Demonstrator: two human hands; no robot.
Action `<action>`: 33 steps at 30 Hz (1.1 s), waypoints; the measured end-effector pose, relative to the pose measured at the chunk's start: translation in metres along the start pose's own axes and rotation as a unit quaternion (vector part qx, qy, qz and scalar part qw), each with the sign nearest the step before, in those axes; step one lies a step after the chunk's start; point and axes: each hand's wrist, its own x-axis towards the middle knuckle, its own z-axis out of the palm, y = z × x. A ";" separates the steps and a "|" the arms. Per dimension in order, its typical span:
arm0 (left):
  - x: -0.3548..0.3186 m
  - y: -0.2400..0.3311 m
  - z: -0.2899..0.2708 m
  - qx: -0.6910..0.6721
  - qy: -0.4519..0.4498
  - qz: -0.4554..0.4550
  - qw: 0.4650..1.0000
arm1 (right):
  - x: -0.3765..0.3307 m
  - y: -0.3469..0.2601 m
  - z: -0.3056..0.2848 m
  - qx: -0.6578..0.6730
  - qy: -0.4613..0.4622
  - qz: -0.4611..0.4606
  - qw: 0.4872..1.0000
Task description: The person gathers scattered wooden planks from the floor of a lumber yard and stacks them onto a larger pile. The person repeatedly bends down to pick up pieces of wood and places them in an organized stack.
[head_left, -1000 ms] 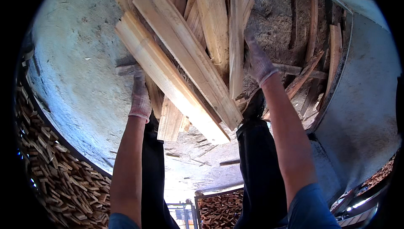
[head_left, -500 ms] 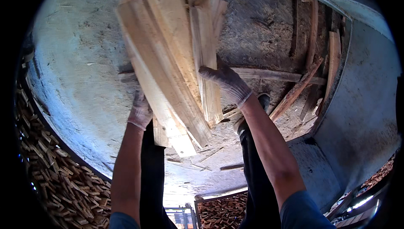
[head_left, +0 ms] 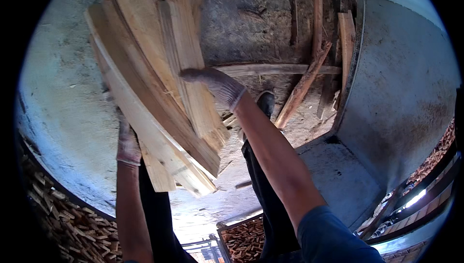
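I hold a bundle of long, pale, rough-sawn wooden slats (head_left: 159, 84) in front of me, between both hands. Its long axis runs from upper left, away from me, down to lower right, toward my legs, with the near ends splayed low at the centre of the view.

My right hand (head_left: 215, 85), in a grey knitted work glove, lies on the upper right face of the bundle, about midway along its length. The fingers (head_left: 193, 74) are laid flat and pressed against the top slat, pointing left across the grain; they are not clenched round it. The right forearm rises steeply from the lower right, elbow bent, blue sleeve at the upper arm.

My left hand (head_left: 128, 142), also gloved, sits under the bundle on its left edge, nearer the lower end. Its fingers are hidden behind the slats, so I cannot tell whether they are curled round the wood or only propping it. The left forearm comes straight up from the lower edge.

The bundle therefore lies clamped between a hand above and a hand below, with the left hand nearer the low end. Beneath it is a pale, stained round table (head_left: 58, 118); loose dark wooden strips (head_left: 309, 77) lie on the dusty floor beyond, and stacked small sticks (head_left: 72, 229) lie at the lower left.
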 end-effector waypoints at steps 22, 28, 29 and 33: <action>-0.312 0.112 0.086 0.262 -0.089 0.083 0.957 | -0.318 -0.105 0.152 0.055 0.098 -0.050 0.992; -0.383 0.179 0.101 0.248 -0.084 0.197 0.945 | -0.395 -0.161 0.239 0.083 0.149 -0.072 0.983; -0.393 0.202 0.102 0.243 -0.085 0.219 0.941 | -0.395 -0.168 0.243 0.078 0.127 -0.091 0.985; -0.449 0.235 0.113 0.218 -0.101 0.263 0.934 | -0.412 -0.179 0.242 0.039 0.068 -0.134 0.988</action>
